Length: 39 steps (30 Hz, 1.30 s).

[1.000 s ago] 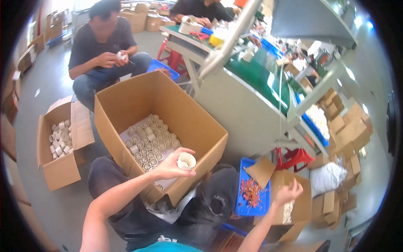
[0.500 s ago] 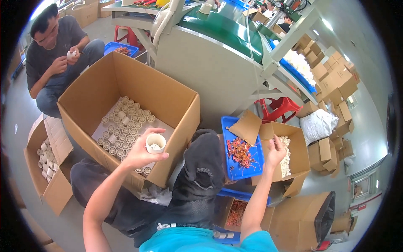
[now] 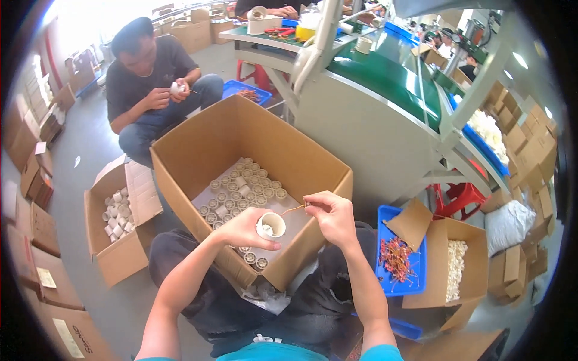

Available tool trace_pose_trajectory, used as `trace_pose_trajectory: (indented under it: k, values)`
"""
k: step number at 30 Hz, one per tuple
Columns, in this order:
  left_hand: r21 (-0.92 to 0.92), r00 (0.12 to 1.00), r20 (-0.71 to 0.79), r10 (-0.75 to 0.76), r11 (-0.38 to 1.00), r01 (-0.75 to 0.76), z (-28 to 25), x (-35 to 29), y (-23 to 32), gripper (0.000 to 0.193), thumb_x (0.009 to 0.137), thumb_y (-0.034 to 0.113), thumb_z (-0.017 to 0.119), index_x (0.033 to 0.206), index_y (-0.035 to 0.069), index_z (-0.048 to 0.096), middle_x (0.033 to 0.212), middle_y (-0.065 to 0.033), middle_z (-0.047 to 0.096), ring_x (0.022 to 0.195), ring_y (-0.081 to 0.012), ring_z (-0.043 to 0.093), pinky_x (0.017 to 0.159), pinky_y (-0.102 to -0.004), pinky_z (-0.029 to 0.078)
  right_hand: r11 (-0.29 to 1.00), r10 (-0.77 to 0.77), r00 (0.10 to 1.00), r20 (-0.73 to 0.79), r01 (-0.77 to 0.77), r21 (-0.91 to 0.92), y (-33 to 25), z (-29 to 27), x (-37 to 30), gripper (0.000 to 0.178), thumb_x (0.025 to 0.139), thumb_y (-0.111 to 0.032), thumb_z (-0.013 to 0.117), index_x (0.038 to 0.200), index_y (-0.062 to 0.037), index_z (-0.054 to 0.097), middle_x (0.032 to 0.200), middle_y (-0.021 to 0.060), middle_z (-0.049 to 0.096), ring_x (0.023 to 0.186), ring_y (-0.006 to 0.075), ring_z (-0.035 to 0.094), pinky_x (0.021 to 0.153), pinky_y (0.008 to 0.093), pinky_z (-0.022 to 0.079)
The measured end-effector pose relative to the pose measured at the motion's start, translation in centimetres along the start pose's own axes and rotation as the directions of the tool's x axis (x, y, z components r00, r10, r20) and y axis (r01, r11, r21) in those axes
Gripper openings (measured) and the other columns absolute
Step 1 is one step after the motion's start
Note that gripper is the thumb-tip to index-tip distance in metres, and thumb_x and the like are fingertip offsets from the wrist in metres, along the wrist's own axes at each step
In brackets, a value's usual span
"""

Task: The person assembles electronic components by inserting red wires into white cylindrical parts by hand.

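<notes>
Two hands are holding parts above the near side of the large carton (image 3: pixel 295 156): your left hand (image 3: pixel 248 228) is gripping a white cup (image 3: pixel 271 227), mouth up, and your right hand (image 3: pixel 332 218) is pinching a thin wire (image 3: pixel 294 209). The wire is pointing left from your right fingertips, its long axis slanting down toward the cup's rim; whether they are touching, I cannot tell. Nothing is standing between them. White round parts (image 3: pixel 260 188) are lying inside the carton; a blue tray (image 3: pixel 404 291) is sitting to its right, a co-worker (image 3: pixel 158 69) beyond its far left side.
</notes>
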State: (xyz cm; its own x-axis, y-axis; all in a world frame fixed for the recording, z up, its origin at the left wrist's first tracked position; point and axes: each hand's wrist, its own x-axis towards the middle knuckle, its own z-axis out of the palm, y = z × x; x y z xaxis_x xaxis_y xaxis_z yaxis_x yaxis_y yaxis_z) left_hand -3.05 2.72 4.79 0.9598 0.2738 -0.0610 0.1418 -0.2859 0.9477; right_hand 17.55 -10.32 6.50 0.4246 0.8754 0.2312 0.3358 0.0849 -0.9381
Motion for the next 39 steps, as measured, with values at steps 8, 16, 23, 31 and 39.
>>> trace_pose_trajectory:
  k: [8,16,23,31,39]
  values:
    - [0.615,0.912,-0.275,0.305,0.785,-0.077,-1.8,-1.3,-0.6,0.048,0.057,0.015,0.085,0.099,0.006,0.064,0.094,-0.0104,0.064,0.094,-0.0289,0.061,0.084,-0.0404,0.047,0.966,-0.231,0.973,-0.014,0.228,-0.12,2.5,3.2,1.8,0.021,0.08,0.01,0.065,0.098,0.0018,0.073,0.095,0.013,0.071,0.082,0.0216,0.07,0.076,0.0292,0.057]
    - [0.501,0.731,-0.551,0.404,0.86,-0.097,-1.5,0.3,-2.2,0.052,0.067,0.013,0.087,0.112,0.008,0.061,0.11,-0.0106,0.058,0.103,-0.0274,0.061,0.086,-0.0395,0.051,0.771,-0.626,0.718,-0.304,0.512,-0.378,1.3,3.8,0.5,0.025,0.078,0.012,0.069,0.101,0.003,0.071,0.1,0.016,0.067,0.086,0.0289,0.067,0.074,0.0341,0.056]
    - [0.436,0.708,-0.57,0.418,0.884,-0.171,-0.7,0.8,-2.2,0.055,0.068,0.013,0.087,0.114,0.006,0.058,0.106,-0.0114,0.062,0.096,-0.028,0.064,0.08,-0.0368,0.053,0.662,-0.741,0.645,-0.187,0.653,-0.369,0.9,5.1,-0.5,0.031,0.075,0.015,0.069,0.103,0.0028,0.07,0.099,0.0172,0.066,0.084,0.0286,0.066,0.071,0.0353,0.056]
    - [0.528,0.674,-0.551,0.493,0.831,-0.176,-0.7,1.1,-2.7,0.055,0.066,0.014,0.09,0.111,0.005,0.06,0.107,-0.0108,0.064,0.099,-0.0263,0.065,0.083,-0.0348,0.053,0.651,-0.735,0.67,-0.105,0.656,-0.382,1.2,5.1,-0.6,0.035,0.074,0.015,0.067,0.107,0.0024,0.069,0.103,0.0169,0.064,0.087,0.0298,0.066,0.073,0.0354,0.056]
    - [0.578,0.715,-0.498,0.491,0.803,-0.15,-0.1,1.1,-2.7,0.054,0.063,0.01,0.086,0.11,0.005,0.059,0.108,-0.0122,0.063,0.102,-0.0311,0.063,0.086,-0.0389,0.051,0.75,-0.633,0.772,-0.064,0.59,-0.3,0.9,6.3,-0.8,0.03,0.075,0.01,0.068,0.104,0.0026,0.069,0.102,0.0156,0.064,0.089,0.0304,0.064,0.075,0.0375,0.054]
